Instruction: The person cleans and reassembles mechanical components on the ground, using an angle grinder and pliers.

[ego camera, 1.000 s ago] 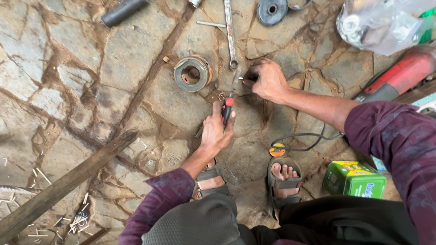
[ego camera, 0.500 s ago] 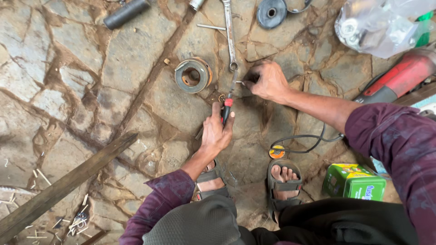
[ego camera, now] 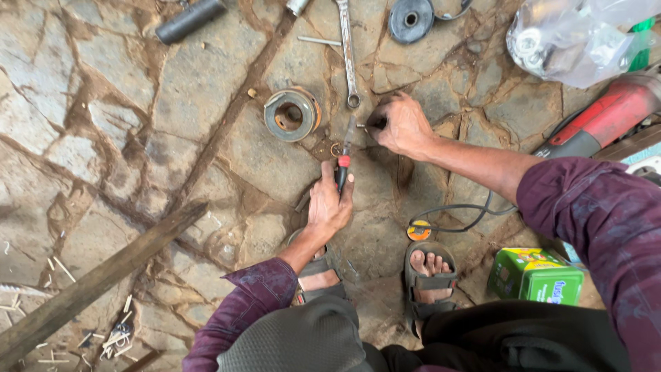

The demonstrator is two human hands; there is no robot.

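Your left hand [ego camera: 329, 205] sits at the centre of the frame, fingers wrapped tight around the red-and-black handles of a slim pair of pliers [ego camera: 343, 157] whose steel nose points up the picture. Your right hand [ego camera: 401, 125], just above and to the right, is closed on a small dark metal part [ego camera: 375, 124] that meets the plier tip; what sort of part it is cannot be told. The two hands are near each other but apart.

Open room is tight. Just left of the plier tip lies a round, rusty steel ring housing with a hollow middle [ego camera: 292, 114], and straight above runs a long chrome spanner [ego camera: 346, 52], its ring end almost at your right knuckles. A dark disc-shaped wheel [ego camera: 410, 18] sits at the top edge. To the right, a red-bodied power tool [ego camera: 606, 120] and a crumpled clear plastic bag [ego camera: 578, 38] crowd the upper right corner, with a black cable [ego camera: 458, 213] looping under your right forearm. A green carton [ego camera: 537, 275] stands at the lower right beside your sandalled foot [ego camera: 430, 275].

The left half is freer: rough, cracked brown flagstone [ego camera: 103, 124], crossed at lower left by a weathered wooden batten [ego camera: 103, 275], with a black cylinder [ego camera: 189, 19] at the top.
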